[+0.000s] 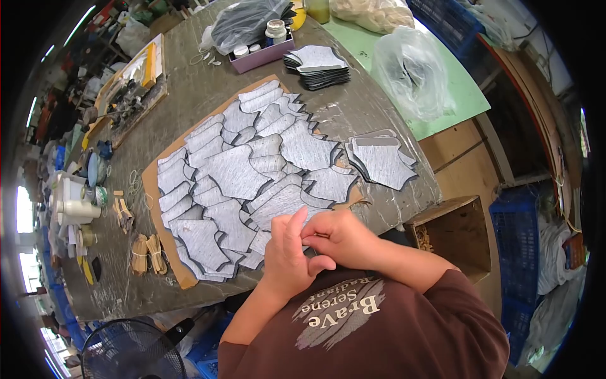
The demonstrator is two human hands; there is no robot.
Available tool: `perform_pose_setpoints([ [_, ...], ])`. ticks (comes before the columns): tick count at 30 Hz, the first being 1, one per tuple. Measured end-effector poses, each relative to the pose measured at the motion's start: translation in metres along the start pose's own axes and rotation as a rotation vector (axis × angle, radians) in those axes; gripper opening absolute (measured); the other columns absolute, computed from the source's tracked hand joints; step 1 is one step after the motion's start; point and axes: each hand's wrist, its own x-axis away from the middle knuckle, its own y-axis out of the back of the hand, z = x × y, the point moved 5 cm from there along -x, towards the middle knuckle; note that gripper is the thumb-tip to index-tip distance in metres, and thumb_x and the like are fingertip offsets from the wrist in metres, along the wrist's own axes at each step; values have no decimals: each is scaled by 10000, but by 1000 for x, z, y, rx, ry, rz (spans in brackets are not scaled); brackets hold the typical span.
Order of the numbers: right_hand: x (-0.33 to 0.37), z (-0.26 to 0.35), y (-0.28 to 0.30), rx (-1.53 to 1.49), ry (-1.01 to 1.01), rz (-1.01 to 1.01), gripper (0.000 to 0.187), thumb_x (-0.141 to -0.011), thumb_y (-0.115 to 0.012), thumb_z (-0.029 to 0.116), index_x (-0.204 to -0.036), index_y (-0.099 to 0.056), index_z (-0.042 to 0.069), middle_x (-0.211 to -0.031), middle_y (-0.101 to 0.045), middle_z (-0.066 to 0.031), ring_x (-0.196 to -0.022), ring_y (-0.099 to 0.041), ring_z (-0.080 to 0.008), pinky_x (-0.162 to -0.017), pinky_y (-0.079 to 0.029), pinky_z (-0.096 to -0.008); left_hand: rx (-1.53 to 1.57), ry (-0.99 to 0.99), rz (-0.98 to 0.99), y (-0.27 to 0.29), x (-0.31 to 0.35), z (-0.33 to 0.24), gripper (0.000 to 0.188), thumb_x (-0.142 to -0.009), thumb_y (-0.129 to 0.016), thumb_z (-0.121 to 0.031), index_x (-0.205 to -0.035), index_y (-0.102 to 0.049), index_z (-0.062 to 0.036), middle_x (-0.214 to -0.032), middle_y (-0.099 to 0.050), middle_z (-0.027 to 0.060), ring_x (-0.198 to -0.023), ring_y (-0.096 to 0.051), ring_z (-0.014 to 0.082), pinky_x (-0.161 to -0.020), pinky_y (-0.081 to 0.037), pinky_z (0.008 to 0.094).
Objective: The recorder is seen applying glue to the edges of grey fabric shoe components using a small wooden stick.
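Both hands meet above the near edge of the table, close to my chest. My left hand is open, its fingers stretched out and the thumb apart. My right hand is closed in a pinch against the left fingers; whatever sits between its fingertips, if anything, is hidden. Just beyond them, grey cut pieces with curved, pointed edges and dark undersides overlap in rows on a brown cardboard sheet. A smaller pile of these pieces lies to the right, and a neat stack stands farther back.
A purple tray with jars stands at the back, beside a dark plastic bag. Tied bundles of strips lie at the left. On the right are a clear plastic bag, a wooden box and blue crates. A fan stands lower left.
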Motion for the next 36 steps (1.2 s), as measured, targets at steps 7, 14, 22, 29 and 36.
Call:
perform_pose_setpoints([
  [7, -5, 1, -13, -92, 26, 34, 69, -770, -642, 48, -815, -667, 3, -758, -650, -117, -662, -618, -237, -596, -478, -314, -50, 15, -20, 7, 8, 2, 955, -732, -506, -691, -1331, -301, 24, -945, -464, 156, -753, -501, 281, -558, -446, 354],
  [14, -11, 0, -17, -159, -33, 46, 51, -752, -635, 49, -770, -659, 8, -717, -642, -92, -615, -590, -181, -579, -464, -286, 34, 16, -14, 10, 8, 9, 932, -753, -496, -687, -1322, -314, 29, -930, -459, 141, -750, -483, 254, -582, -434, 335],
  [22, -9, -25, -32, -841, -326, 152, 50, -890, -484, 71, -842, -483, 58, -647, -471, 25, -552, -406, -52, -501, -344, -209, 312, 181, -97, 26, 4, 25, 159, -867, -555, -39, -1014, -603, -2, -884, -557, 88, -596, -529, 147, -514, -422, 236],
  [29, -18, -40, -19, -975, -299, -117, 48, -895, -442, 88, -847, -441, 85, -727, -499, -35, -549, -401, -104, -481, -354, -245, 63, -75, -148, 45, 2, 17, 94, -739, -679, 28, -792, -608, -5, -752, -579, 65, -617, -545, 153, -536, -432, 251],
  [36, -30, -56, 29, -994, -160, -363, 88, -857, -535, 69, -848, -450, 87, -676, -503, -48, -547, -455, -145, -479, -361, -266, 533, 691, -371, 46, 25, 85, 56, -819, -644, -19, -792, -612, 19, -690, -574, 6, -588, -513, 58, -534, -385, 194],
])
